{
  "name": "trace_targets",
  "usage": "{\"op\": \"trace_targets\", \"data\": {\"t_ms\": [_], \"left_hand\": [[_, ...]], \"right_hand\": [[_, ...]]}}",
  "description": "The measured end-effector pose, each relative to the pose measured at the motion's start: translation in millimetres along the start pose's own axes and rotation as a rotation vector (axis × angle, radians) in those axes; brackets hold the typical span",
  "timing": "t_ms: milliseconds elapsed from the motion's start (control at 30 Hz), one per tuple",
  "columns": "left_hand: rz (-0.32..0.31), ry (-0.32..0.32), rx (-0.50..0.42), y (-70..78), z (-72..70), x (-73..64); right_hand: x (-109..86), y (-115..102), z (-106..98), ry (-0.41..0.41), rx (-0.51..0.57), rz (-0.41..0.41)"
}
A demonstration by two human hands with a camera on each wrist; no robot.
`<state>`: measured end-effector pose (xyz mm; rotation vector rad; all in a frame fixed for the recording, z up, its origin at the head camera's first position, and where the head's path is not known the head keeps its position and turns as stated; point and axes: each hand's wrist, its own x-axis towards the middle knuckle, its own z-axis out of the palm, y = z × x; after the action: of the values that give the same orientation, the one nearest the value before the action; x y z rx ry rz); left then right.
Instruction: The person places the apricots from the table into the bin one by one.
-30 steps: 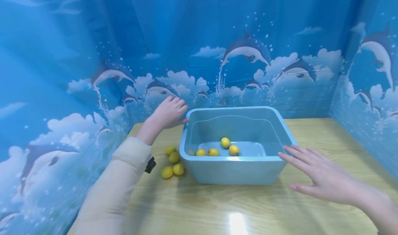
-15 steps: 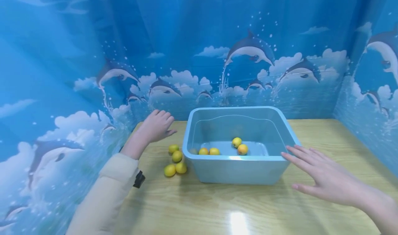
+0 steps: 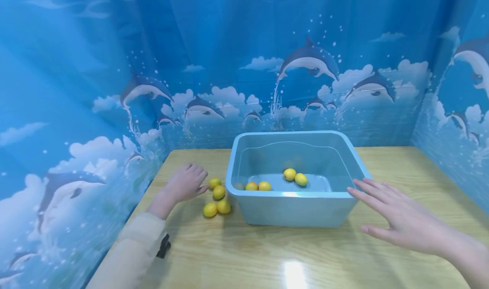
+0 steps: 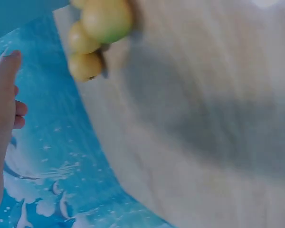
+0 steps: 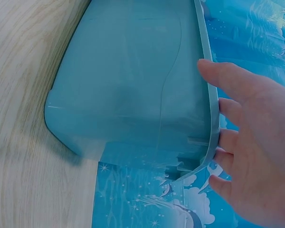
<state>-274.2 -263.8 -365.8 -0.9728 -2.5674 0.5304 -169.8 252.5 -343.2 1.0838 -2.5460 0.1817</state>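
Yellow fruits (image 3: 219, 192) cluster on a table (image 3: 244, 255) just beside the left hand (image 3: 182, 184), on its thumb side, its fingers relaxed and thumb apart; others lie in a blue bin (image 3: 290, 211) between both hands, the right hand (image 3: 401, 217) spread, fingers straight, at its rim (image 3: 324, 195).

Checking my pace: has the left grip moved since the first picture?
Yes: the left grip has moved left and lower in the head view, judged against the bin.

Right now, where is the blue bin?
In the head view, the bin stands right of center on the table, between four yellow fruits and the right hand.
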Motion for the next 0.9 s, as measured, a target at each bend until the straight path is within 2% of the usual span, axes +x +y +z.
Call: {"op": "trace_targets", "data": {"t_ms": [100,233,367,600,900], "left_hand": [[0.015,-0.011,-0.025,5.8,6.2,-5.9],[0.016,-0.081,-0.071,12.5,12.4,-13.1],[0.036,-0.136,-0.080,18.7,17.5,-19.6],[0.058,-0.137,-0.119,29.0,23.3,-28.1],[0.106,-0.146,-0.099,37.6,37.2,-29.7]], "right_hand": [[0.1,0,1,0.006,0.001,-0.003],[0.3,-1,1,0.011,0.006,-0.004],[0.0,-1,2,0.010,0.011,0.001],[0.2,0,1,0.015,0.014,0.002],[1.5,0,1,0.010,0.011,0.003]]}}
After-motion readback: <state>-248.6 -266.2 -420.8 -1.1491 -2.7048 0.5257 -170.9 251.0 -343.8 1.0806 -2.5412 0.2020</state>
